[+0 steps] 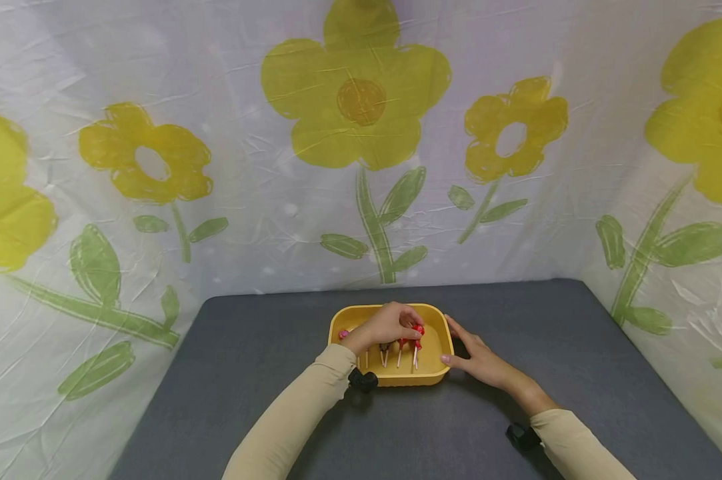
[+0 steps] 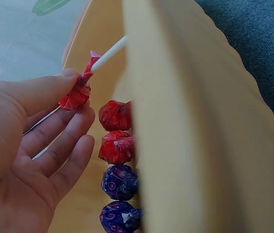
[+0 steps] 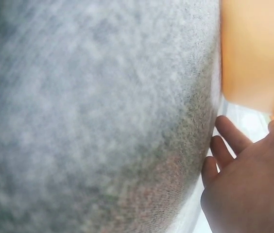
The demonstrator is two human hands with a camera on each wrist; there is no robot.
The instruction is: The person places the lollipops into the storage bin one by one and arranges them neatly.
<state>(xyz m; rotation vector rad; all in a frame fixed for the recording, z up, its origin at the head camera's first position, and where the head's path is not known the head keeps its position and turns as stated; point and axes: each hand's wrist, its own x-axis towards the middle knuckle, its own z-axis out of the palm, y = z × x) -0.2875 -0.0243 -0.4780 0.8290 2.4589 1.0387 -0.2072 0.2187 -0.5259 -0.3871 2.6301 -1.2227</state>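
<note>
A yellow tray [image 1: 411, 381] holds several wrapped lollipops lying in a row. Over its right part, my left hand [image 1: 391, 325] pinches a red lollipop [image 2: 76, 95] between thumb and fingers, its white stick slanting away. Beside that hand in the left wrist view lie a red lollipop [image 2: 116, 147] and a purple lollipop [image 2: 119, 182], each with another of its colour. A pink lollipop [image 1: 344, 334] shows at the tray's left end, partly hidden by the left wrist. My right hand [image 1: 477, 360] rests against the tray's right side, fingers extended and thumb at the rim.
The tray stands on a dark grey table [image 1: 265, 347], near its back edge. Behind and on both sides hangs a pale curtain [image 1: 247, 187] printed with yellow flowers. A black wrist camera [image 1: 523, 437] sits by the right sleeve.
</note>
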